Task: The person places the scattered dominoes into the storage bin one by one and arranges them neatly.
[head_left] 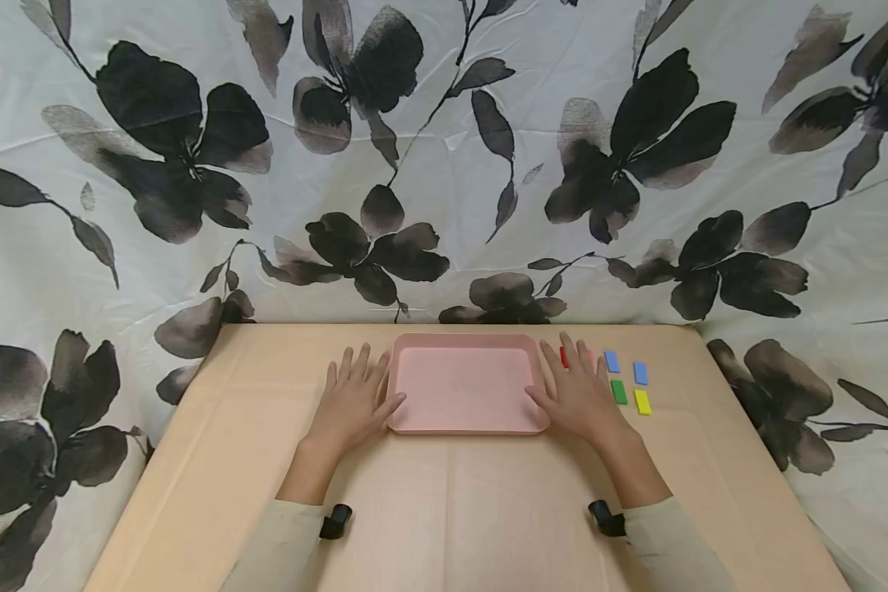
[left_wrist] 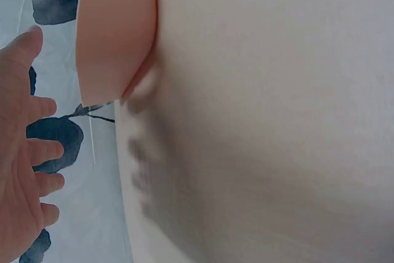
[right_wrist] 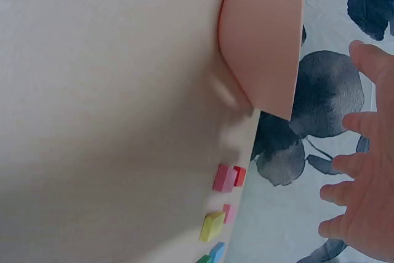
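Observation:
A pink rectangular tray (head_left: pixel 468 390) lies flat near the far edge of the table. My left hand (head_left: pixel 351 407) is spread at its left side, thumb over the rim. On the opposite side my right hand (head_left: pixel 580 395) mirrors it, thumb at the right rim. Both hands have their fingers extended and grip nothing. In the left wrist view the left hand (left_wrist: pixel 21 152) shows beside the tray wall (left_wrist: pixel 117 35). The right wrist view shows the right hand (right_wrist: pixel 369 164) with its fingers apart, beside the tray's other end (right_wrist: pixel 265 41).
Right of the tray lie small blocks: red (head_left: pixel 564 358), blue (head_left: pixel 612 362), another blue (head_left: pixel 640 373), green (head_left: pixel 618 392) and yellow (head_left: pixel 642 402). The right hand partly covers this group; pink blocks (right_wrist: pixel 224 178) show in the right wrist view. Floral cloth (head_left: pixel 459 164) hangs behind the table (head_left: pixel 444 510).

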Tool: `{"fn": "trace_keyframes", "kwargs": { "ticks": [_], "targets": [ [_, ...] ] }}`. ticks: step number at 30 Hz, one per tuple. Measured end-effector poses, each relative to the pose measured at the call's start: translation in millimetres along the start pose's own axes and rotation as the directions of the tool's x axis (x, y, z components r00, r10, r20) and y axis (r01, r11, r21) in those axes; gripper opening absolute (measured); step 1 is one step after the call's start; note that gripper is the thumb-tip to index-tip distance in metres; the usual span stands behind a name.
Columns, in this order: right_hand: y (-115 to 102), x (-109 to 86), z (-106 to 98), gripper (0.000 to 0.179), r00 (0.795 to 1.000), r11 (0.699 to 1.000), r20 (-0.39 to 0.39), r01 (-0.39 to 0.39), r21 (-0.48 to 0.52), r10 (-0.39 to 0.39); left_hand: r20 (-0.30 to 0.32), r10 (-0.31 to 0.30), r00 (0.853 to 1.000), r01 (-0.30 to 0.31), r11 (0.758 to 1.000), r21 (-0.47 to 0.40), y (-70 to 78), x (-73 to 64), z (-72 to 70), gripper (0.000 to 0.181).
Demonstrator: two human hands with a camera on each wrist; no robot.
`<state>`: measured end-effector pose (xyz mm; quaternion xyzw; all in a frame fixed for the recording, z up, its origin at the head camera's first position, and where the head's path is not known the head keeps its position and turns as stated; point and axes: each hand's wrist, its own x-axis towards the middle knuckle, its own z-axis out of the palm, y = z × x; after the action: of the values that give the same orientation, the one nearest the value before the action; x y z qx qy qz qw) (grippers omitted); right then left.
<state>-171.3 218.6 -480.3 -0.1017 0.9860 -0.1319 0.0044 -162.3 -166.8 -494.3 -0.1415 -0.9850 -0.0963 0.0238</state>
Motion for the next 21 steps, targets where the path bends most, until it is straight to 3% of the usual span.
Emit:
{"fn": "trace_keyframes", "kwargs": {
  "ticks": [5, 21],
  "targets": [
    [7, -0.3, 0, 0.086, 1.000, 1.000, 0.016, -0.006, -0.001, 0.006, 0.011, 0.005, 1.000, -0.004, 1.000, -0.010, -3.8, -0.2, 2.1, 0.081],
    [38, -12.3, 5, 0.082, 1.000, 1.000, -0.011, 0.022, 0.008, -0.022, -0.045, 0.078, 0.996, -0.081, 0.994, -0.069, -12.1, 4.0, 10.4, 0.078]
  ]
}}
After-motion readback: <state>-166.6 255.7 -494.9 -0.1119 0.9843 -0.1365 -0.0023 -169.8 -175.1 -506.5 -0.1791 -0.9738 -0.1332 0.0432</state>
